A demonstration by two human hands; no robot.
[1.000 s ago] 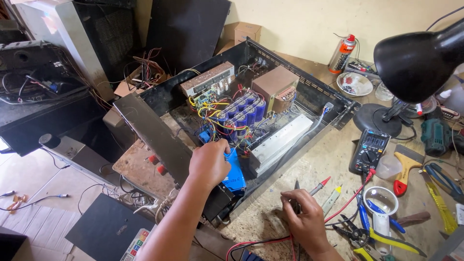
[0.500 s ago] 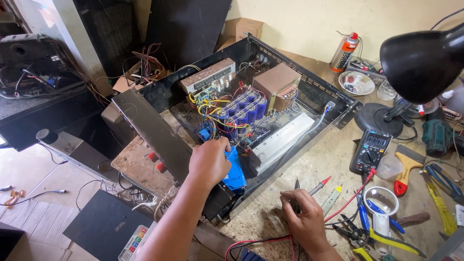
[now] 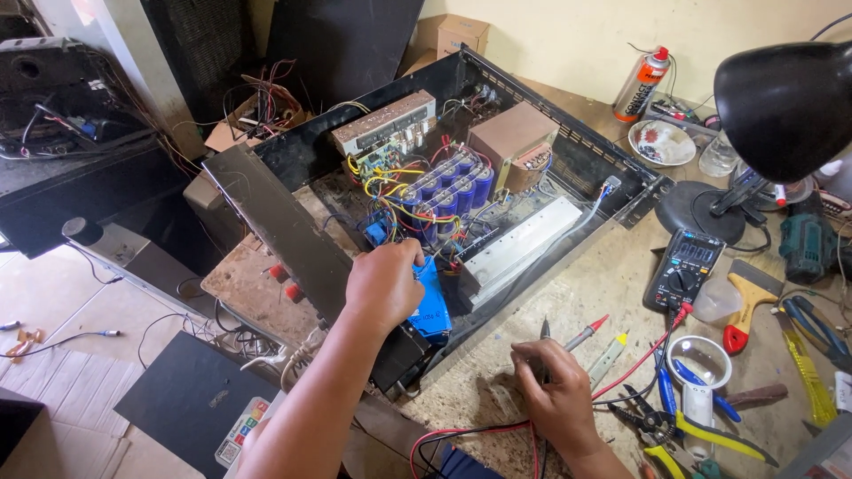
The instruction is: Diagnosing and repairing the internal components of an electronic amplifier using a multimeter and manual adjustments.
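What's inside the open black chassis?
In the chassis: blue capacitors, transformer, heatsink, coloured wires. The left hand covers part of a blue component; what lies beneath is hidden.

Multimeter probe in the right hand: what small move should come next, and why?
Probably lift the probe toward the blue part in the open amplifier: the left hand rests on it, while the right hand rests on the bench.

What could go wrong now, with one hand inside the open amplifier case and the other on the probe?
The left hand grips a blue part beside the blue capacitors; it might brush bare contacts. The coloured wires could snag. The right hand rests on the black probe among loose red leads, which may tangle.
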